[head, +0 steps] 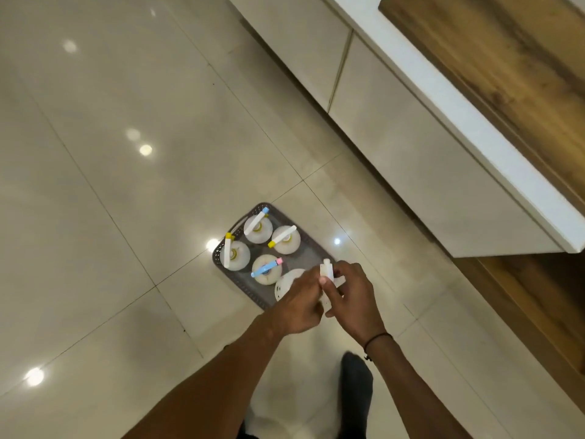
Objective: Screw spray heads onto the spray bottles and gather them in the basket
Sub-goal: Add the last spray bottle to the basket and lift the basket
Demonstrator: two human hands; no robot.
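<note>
White plastic spray head [326,270], upright, pinched between my left hand [296,307] and right hand [354,299]; I judge its headless bottle [286,282] lies directly below, inside the grey basket [221,251].

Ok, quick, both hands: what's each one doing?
Left hand: fingers pinch the white spray head.
Right hand: fingers curled round the same spray head.
</note>
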